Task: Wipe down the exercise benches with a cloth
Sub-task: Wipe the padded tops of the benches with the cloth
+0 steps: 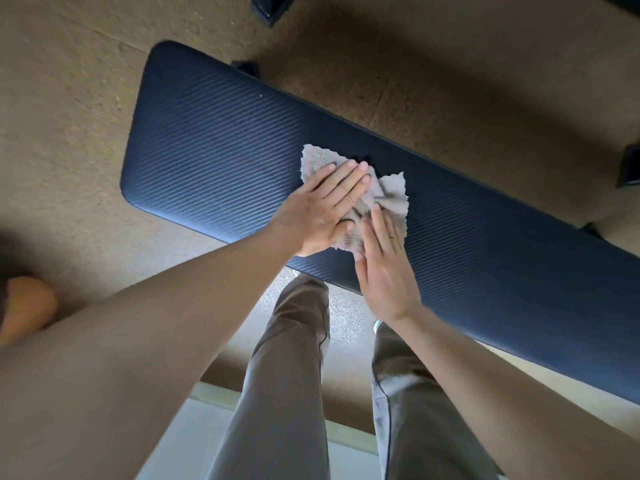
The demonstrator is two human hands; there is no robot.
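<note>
While both flat palms, left hand [322, 206] and right hand [384, 268], press the cloth [393, 195] onto the bench [214, 133], wiping is underway. Next, I judge, comes sweeping toward unwiped padding.

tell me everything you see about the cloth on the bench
The cloth is a pale grey-beige rag, fuzzy like terry, with frayed edges. It lies crumpled and partly spread on the dark ribbed bench, near its middle. The left hand presses flat on it, and the right hand lays straight fingers on its near edge.
</note>
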